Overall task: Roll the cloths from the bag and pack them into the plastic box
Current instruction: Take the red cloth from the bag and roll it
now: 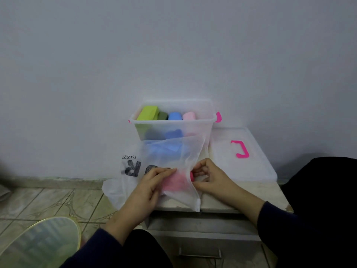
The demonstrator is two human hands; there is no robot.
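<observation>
A translucent zip bag lies on the low cabinet top in front of the clear plastic box. Blue cloths and a pink cloth show through the bag. My left hand pinches the bag's near side over the pink cloth. My right hand holds the bag's open edge, fingers curled at the pink cloth poking out. Inside the box stand rolled cloths: light green, dark green, blue and pink.
The box lid with a pink handle lies to the right on the cabinet. A white printed carrier bag sits under the zip bag at left. A round mirror is on the tiled floor at lower left. A wall stands behind.
</observation>
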